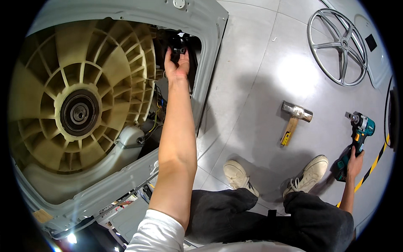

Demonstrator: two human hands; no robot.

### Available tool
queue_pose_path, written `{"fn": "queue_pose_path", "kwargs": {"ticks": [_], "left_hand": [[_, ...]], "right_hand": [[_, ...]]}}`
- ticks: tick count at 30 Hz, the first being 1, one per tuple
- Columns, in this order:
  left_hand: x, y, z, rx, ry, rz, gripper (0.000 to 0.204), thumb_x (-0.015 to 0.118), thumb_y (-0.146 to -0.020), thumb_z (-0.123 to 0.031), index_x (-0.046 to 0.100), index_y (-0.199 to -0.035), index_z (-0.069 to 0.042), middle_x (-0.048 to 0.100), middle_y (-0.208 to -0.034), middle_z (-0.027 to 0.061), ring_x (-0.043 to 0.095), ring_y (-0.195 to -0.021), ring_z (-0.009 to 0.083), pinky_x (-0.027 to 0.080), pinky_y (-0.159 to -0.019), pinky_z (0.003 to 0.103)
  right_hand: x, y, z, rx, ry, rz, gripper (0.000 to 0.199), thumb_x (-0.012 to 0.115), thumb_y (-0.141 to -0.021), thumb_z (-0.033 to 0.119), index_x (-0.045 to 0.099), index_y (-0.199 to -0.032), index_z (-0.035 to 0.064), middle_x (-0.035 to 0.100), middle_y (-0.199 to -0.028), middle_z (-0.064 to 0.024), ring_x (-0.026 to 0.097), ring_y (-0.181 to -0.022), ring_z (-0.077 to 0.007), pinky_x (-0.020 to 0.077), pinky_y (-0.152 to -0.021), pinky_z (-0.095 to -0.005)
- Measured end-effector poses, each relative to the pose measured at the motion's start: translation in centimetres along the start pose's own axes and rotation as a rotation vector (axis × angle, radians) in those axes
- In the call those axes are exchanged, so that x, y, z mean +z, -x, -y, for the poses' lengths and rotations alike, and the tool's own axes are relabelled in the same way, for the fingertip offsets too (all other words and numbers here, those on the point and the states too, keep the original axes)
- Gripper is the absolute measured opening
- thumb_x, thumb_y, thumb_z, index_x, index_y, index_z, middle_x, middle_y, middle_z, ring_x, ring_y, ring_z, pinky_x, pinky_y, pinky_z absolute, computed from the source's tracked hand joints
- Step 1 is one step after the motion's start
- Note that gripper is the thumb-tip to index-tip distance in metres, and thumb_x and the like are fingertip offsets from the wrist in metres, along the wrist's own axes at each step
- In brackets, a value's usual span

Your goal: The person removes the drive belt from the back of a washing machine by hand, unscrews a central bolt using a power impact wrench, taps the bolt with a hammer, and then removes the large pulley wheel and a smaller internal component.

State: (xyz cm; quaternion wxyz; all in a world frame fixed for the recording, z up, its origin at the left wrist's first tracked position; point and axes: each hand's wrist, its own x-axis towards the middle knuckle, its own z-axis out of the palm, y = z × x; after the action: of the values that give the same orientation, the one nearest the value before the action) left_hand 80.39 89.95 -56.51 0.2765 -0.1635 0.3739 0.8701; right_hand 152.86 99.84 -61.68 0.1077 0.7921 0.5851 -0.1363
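My left hand [178, 65] reaches into the open back of a washing machine, palm up. Its thumb and fingers cup a black part with a round end [179, 49], up in the cabinet's far right corner; shadow hides most of that part. To the left of this hand is the big ribbed, cream-coloured tub [105, 50] with a dark bearing hub [79, 112] at its centre. Low at the far right, my right hand [356, 163] is wrapped round the handle of a teal and black cordless impact wrench [364, 124], whose socket end points up and left.
On the grey tiled floor lies a sledgehammer [291, 119] with a wooden handle. A spoked metal pulley wheel [345, 44] rests farther back on the right. Coloured wires [160, 103] run beside the tub. The grey cabinet frame [212, 46] edges the opening. Black-yellow tape [371, 170] marks the floor.
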Motion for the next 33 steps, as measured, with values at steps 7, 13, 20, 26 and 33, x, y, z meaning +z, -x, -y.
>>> {"fn": "queue_pose_path", "kwargs": {"ticks": [7, 13, 20, 26, 33], "left_hand": [[0.1, 0.4, 0.1, -0.004, 0.035, -0.046, 0.024, 0.064, -0.085, -0.006, 0.059, -0.107, 0.001, 0.064, -0.106, 0.0132, 0.062, -0.097, 0.0288, 0.052, -0.09, 0.045], [0.3, 0.5, 0.2, 0.031, 0.038, -0.047, 0.024, 0.065, -0.085, -0.005, 0.059, -0.107, 0.001, 0.064, -0.105, 0.013, 0.063, -0.096, 0.0268, 0.052, -0.089, 0.043], [-0.1, 0.3, 0.1, 0.001, 0.036, -0.023, 0.021, 0.066, -0.084, -0.008, 0.061, -0.104, 0.0, 0.064, -0.104, 0.0113, 0.062, -0.096, 0.0262, 0.051, -0.09, 0.043], [-0.1, 0.6, 0.0, -0.025, 0.021, 0.0, 0.021, 0.066, -0.085, -0.012, 0.061, -0.102, -0.001, 0.063, -0.103, 0.0112, 0.06, -0.097, 0.0271, 0.05, -0.091, 0.045], [-0.1, 1.5, 0.1, -0.111, 0.01, 0.018, 0.025, 0.066, -0.086, -0.017, 0.059, -0.105, -0.002, 0.064, -0.1, 0.0116, 0.062, -0.095, 0.0252, 0.053, -0.084, 0.041]], "right_hand": [[0.0, 0.2, 0.1, -0.019, -0.023, -0.005, 0.063, 0.05, -0.089, 0.051, 0.045, -0.126, 0.0001, 0.06, -0.111, -0.0251, 0.056, -0.105, -0.0424, 0.0431, -0.087, -0.0442], [0.2, -0.1, -0.2, -0.039, -0.028, -0.018, 0.062, 0.051, -0.089, 0.051, 0.047, -0.124, -0.0002, 0.061, -0.112, -0.0238, 0.056, -0.105, -0.0414, 0.0434, -0.087, -0.0438], [0.7, -0.1, -0.6, -0.048, -0.017, -0.063, 0.062, 0.051, -0.089, 0.05, 0.047, -0.126, 0.0001, 0.06, -0.113, -0.0239, 0.056, -0.105, -0.0417, 0.0433, -0.088, -0.0434], [0.2, -0.1, -0.3, -0.02, -0.02, -0.001, 0.064, 0.05, -0.09, 0.051, 0.045, -0.128, 0.0, 0.059, -0.115, -0.0245, 0.055, -0.107, -0.0421, 0.043, -0.089, -0.0436], [0.3, -0.1, -0.4, -0.007, -0.017, 0.002, 0.063, 0.05, -0.09, 0.052, 0.045, -0.127, 0.0016, 0.059, -0.115, -0.0246, 0.055, -0.107, -0.0424, 0.0432, -0.088, -0.0439]]}}
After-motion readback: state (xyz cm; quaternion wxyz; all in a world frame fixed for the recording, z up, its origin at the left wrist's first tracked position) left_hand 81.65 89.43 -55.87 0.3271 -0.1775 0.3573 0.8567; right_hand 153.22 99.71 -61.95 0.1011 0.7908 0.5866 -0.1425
